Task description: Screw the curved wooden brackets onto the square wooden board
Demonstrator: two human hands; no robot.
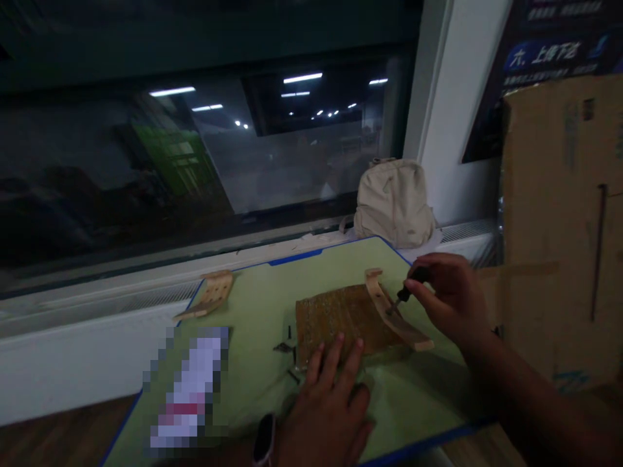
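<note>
My right hand [445, 295] grips the black handle of a screwdriver [407, 290]. Its tip meets a curved wooden piece [389, 308] with holes, which lies along the right edge of a brown wooden panel [341, 318]. Fingers spread, my left hand [331, 402] rests on the near edge of that panel. Several dark screws [291, 353] lie on the table just left of the panel. Farther left, a second curved wooden piece [214, 292] with holes sits at the table's edge.
The light green table [263, 285] has a blue rim and stands against a windowsill and radiator. A pixelated flat item [189, 383] lies on its left side. Behind the table is a beige backpack [394, 204]. A large cardboard box [549, 240] stands at the right.
</note>
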